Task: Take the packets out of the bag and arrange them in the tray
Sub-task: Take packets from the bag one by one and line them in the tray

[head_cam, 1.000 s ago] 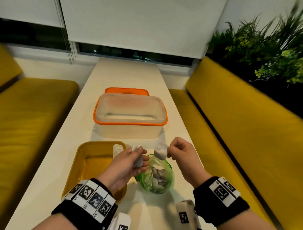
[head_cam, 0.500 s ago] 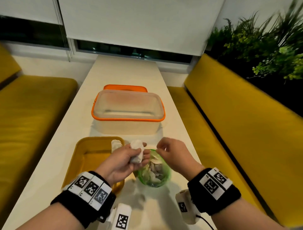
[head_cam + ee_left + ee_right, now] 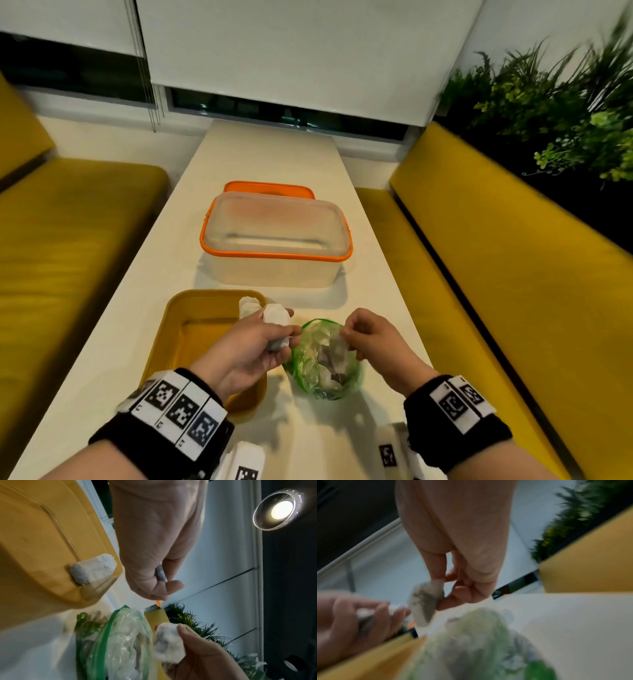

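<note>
A clear bag with a green rim [image 3: 325, 363] stands on the white table, holding several white packets. Just left of it lies the yellow tray [image 3: 191, 329], with one white packet [image 3: 247, 305] leaning in its far right corner. My left hand [image 3: 284, 329] hovers over the tray's right edge and grips white packets [image 3: 275, 317] in curled fingers. My right hand [image 3: 346, 337] is at the bag's mouth and pinches a white packet [image 3: 426, 601] between thumb and fingers. The left wrist view shows that packet [image 3: 169, 642] lifted beside the bag [image 3: 120, 635].
A clear tub with an orange rim [image 3: 275, 253] stands beyond the tray, and an orange lid [image 3: 269, 187] lies behind it. Yellow benches [image 3: 513, 274] flank the narrow table. A green plant [image 3: 548, 102] is at the right, behind the bench.
My right hand went from holding a packet up beside the left hand down to the bag's mouth, where it now pinches a packet. The left hand stays over the tray's edge, still gripping.
</note>
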The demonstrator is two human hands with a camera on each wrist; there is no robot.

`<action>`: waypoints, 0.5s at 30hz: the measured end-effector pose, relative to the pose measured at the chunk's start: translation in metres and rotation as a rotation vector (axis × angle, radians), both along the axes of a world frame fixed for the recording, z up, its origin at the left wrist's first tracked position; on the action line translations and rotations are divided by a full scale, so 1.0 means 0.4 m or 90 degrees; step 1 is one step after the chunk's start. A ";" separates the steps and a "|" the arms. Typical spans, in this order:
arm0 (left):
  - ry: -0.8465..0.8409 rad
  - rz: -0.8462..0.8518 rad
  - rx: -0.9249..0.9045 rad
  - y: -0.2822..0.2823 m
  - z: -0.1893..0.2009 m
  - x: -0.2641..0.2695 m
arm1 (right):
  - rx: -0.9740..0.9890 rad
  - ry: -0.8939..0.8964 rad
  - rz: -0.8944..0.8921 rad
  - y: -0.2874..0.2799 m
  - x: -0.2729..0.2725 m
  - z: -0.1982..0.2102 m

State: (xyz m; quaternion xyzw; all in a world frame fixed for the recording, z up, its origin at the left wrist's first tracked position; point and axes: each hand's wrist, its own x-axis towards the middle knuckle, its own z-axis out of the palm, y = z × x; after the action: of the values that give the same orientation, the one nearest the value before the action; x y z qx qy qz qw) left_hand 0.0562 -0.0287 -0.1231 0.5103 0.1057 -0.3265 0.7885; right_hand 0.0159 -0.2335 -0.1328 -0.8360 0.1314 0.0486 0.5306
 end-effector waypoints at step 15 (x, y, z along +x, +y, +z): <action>-0.099 -0.038 0.027 -0.084 0.013 -0.011 | 0.318 0.001 -0.082 0.053 0.000 0.081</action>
State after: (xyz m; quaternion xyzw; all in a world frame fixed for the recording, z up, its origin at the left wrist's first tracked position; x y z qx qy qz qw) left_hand 0.0519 -0.0623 -0.1180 0.5535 0.0354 -0.3069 0.7734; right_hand 0.0159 -0.2125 -0.1002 -0.6688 0.1685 0.0465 0.7226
